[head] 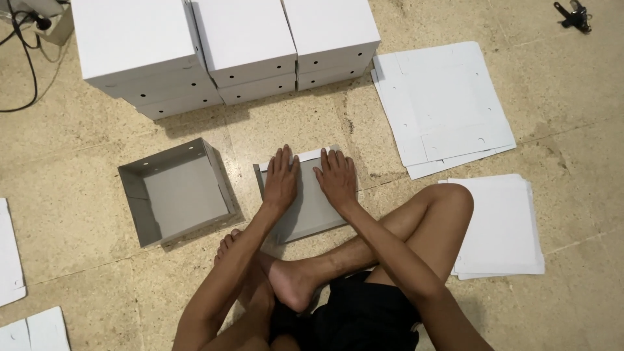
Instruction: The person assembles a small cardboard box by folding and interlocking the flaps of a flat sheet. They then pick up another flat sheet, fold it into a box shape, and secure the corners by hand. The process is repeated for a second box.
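I sit cross-legged on the floor. Both hands lie flat, palms down, on a grey cardboard piece (311, 214) that is partly folded, with a white flap at its far edge. My left hand (280, 182) presses the left half, fingers together and pointing away from me. My right hand (336, 179) presses the right half beside it. Neither hand grips anything. To the left stands a finished open box (175, 192), grey inside, with small holes in its walls.
Closed white boxes (221, 45) are stacked in rows at the back. Flat white cardboard blanks lie at the right (442, 104) and beside my knee (504, 227), and more at the left edge (10, 260). A black cable (29, 71) runs at top left. A black clip (573, 14) lies at top right.
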